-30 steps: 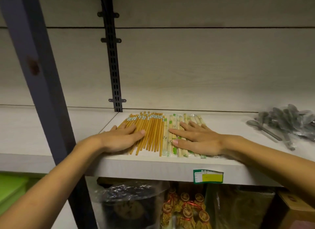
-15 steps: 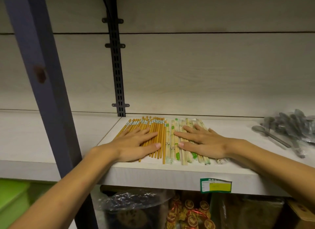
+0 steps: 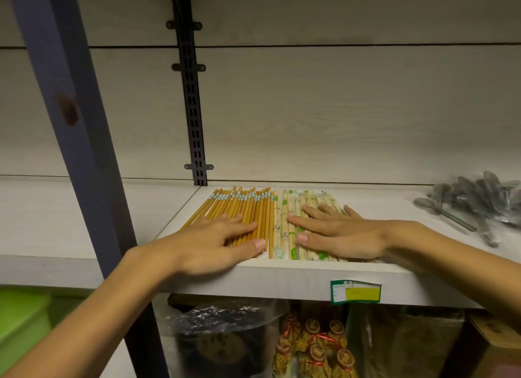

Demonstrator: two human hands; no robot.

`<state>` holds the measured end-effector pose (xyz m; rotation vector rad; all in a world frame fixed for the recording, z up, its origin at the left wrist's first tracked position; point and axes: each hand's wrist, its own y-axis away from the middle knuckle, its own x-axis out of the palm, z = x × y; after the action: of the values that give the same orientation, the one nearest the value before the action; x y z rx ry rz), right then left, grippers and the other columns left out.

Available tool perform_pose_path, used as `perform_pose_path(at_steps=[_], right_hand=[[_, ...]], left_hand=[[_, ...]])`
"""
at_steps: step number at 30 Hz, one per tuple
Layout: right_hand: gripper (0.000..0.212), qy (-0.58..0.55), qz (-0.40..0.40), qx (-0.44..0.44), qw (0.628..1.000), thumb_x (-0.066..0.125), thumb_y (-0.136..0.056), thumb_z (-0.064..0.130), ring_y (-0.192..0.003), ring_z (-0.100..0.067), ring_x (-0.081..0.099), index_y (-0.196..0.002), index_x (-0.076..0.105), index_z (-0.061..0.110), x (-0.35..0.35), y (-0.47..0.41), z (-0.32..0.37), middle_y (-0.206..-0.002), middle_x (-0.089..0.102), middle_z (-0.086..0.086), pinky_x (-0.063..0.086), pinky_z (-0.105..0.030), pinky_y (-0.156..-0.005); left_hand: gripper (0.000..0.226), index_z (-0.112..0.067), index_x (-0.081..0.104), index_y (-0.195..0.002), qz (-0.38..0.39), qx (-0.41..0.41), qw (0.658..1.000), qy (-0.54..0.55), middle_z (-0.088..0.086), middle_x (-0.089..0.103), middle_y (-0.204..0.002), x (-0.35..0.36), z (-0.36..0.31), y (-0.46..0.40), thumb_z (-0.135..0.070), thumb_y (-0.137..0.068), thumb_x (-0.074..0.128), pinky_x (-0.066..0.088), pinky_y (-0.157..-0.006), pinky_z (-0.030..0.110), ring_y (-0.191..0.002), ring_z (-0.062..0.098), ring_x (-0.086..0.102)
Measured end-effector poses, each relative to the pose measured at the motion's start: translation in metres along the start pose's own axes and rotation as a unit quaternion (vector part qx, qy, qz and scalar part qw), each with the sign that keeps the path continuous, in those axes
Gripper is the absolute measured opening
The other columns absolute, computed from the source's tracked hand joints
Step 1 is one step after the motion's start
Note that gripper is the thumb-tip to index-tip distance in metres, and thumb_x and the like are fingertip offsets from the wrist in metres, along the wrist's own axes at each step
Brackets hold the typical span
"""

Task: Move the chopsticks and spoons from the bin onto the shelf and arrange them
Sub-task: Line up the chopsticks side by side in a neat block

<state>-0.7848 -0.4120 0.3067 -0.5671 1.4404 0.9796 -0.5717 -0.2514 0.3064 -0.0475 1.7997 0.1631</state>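
Fingers of the left hand [image 3: 214, 241] and right hand [image 3: 335, 234] lie flat, slid nearer the shelf [image 3: 282, 282] edge than before, squaring the chopsticks [image 3: 270, 217]; spoons [image 3: 476, 200] wait, heaped, at far right.

**Chopsticks pressed flat on the shelf**

The left hand [image 3: 214, 244] is laid flat, fingers straight, on a row of orange chopsticks [image 3: 248, 208]. The right hand [image 3: 338, 235] is spread flat on pale wrapped chopsticks [image 3: 284, 217] just beside them. Both rows are set side by side near the front edge of the shelf [image 3: 282, 282]. Grey spoons [image 3: 476, 203] are piled well apart at the right. A green-and-yellow label [image 3: 355, 292] is fixed to the shelf's edge.
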Motion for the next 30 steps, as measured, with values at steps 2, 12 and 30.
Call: perform_pose_path(at_steps=[2, 12, 30], right_hand=[[0.074, 0.005, -0.039, -0.018, 0.999, 0.008, -0.076, 0.084, -0.147, -0.014, -0.014, -0.145, -0.004, 0.058, -0.002, 0.0, -0.001, -0.161, -0.011, 0.012, -0.014, -0.046, -0.116], [0.078, 0.001, -0.03, -0.014, 0.999, 0.007, -0.077, 0.078, -0.146, -0.011, -0.019, -0.147, -0.007, 0.049, 0.009, -0.005, 0.007, -0.159, -0.017, 0.011, -0.01, -0.041, -0.119], [0.074, -0.033, -0.058, 0.012, 0.998, 0.01, -0.078, 0.08, -0.148, -0.011, -0.01, -0.147, 0.005, 0.052, 0.011, 0.003, -0.011, -0.161, -0.004, 0.014, -0.009, -0.043, -0.119]], left_hand=[[0.077, -0.045, 0.024, -0.148, -0.051, 0.002, 0.999, 0.011, -0.012, 0.022, -0.158, -0.004, 0.001, 0.001, -0.077, -0.077, 0.023, 0.022, -0.115, 0.04, -0.144, 0.015, 0.024], [0.072, -0.025, 0.023, -0.151, -0.026, -0.028, 0.999, 0.023, -0.003, 0.023, -0.158, -0.002, -0.002, -0.002, -0.064, -0.091, 0.022, 0.019, -0.112, 0.028, -0.144, 0.014, 0.022], [0.088, -0.022, -0.001, -0.154, -0.004, -0.123, 0.992, 0.009, 0.002, -0.008, -0.162, 0.002, 0.015, -0.011, -0.074, -0.083, 0.007, 0.001, -0.12, 0.047, -0.149, 0.02, -0.005]])
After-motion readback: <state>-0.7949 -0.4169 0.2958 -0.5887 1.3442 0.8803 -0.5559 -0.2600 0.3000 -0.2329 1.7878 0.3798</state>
